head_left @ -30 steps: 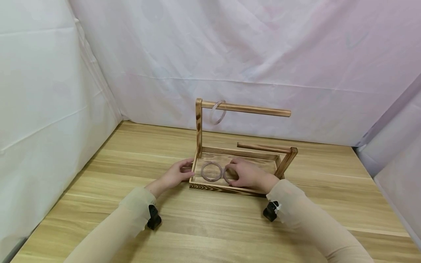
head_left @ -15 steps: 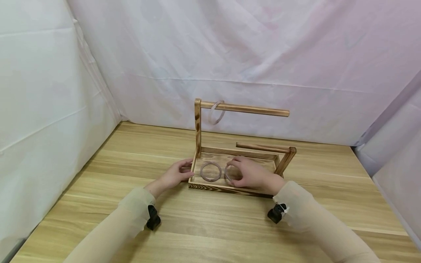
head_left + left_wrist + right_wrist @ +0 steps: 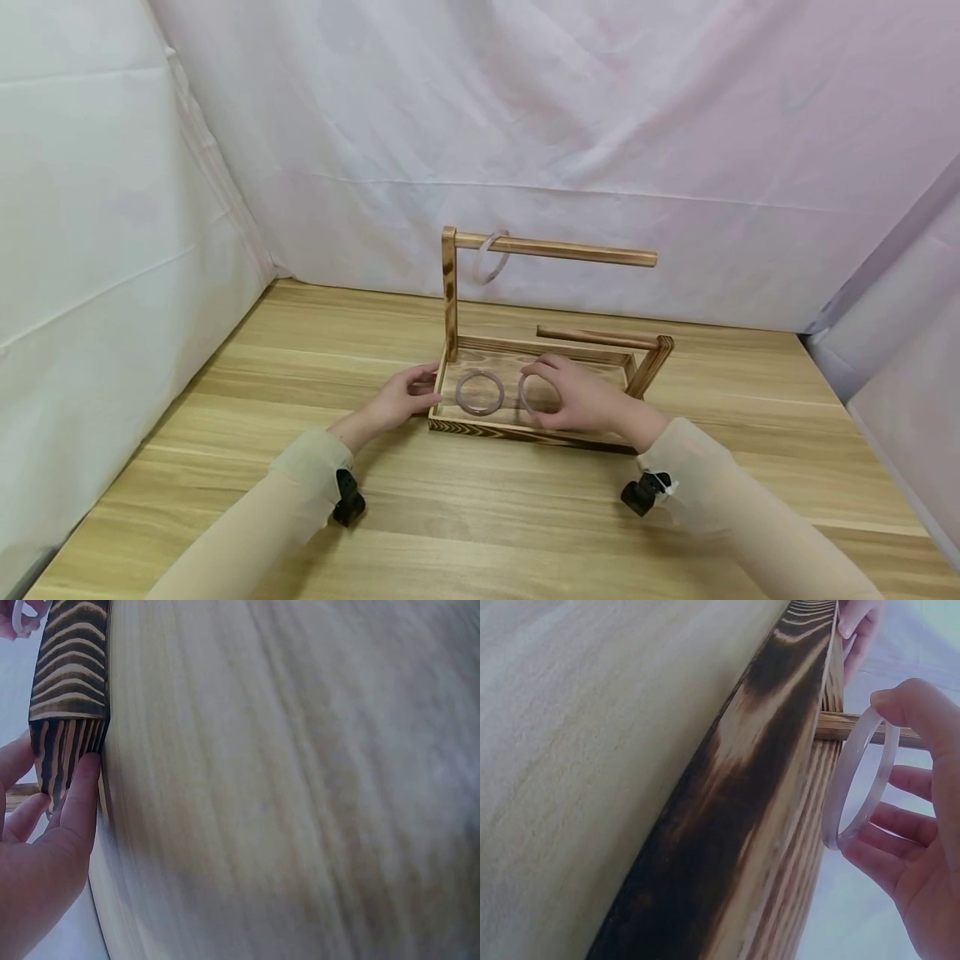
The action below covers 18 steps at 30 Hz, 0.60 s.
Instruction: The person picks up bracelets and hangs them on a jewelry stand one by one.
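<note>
A shallow wooden tray (image 3: 487, 428) with dark burnt grain carries two bars on posts. My left hand (image 3: 397, 395) rests against its left end, and in the left wrist view the extended fingers (image 3: 84, 796) touch the striped end wall. Over the tray floor, my right hand (image 3: 588, 398) pinches a pale translucent bangle (image 3: 522, 394). The right wrist view has this bangle (image 3: 841, 793) on edge between thumb and fingertips. To its left, a second bangle (image 3: 459, 393) lies flat in the tray. A third bangle (image 3: 479, 265) hangs from the upper bar (image 3: 581, 249) near its post.
The left post (image 3: 451, 300) stands tall; the upper bar's free end points right. A lower bar (image 3: 600, 337) runs left from a short slanted post (image 3: 651, 367) at the tray's right. Pale cloth (image 3: 525, 108) hangs behind the wooden table (image 3: 465, 517).
My right hand has shifted slightly right with its bangle, widening the gap from the bangle lying flat. The bangle has tipped up. My left hand stays at the tray's end.
</note>
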### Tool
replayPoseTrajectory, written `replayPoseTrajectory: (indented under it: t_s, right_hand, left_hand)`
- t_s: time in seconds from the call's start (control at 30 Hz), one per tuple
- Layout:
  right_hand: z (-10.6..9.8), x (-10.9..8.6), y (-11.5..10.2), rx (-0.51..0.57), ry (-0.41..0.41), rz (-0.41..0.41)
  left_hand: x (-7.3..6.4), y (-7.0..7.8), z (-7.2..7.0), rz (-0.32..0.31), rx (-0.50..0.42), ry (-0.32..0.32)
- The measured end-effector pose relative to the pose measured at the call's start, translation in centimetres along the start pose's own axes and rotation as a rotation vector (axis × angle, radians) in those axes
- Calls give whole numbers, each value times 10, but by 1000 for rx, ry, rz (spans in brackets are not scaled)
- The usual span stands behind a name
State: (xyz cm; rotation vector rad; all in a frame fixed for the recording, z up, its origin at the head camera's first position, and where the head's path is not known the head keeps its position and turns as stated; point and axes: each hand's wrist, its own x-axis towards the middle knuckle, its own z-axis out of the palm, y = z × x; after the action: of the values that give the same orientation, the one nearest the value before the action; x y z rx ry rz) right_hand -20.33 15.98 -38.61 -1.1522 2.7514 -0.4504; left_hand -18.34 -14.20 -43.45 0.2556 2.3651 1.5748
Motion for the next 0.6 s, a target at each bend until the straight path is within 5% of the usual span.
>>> replayPoseTrajectory:
  t_s: [0.6]
  right_hand:
    - [-17, -19, -3, 139, 48, -73]
  left_hand:
    - [1, -2, 0, 13, -16, -11]
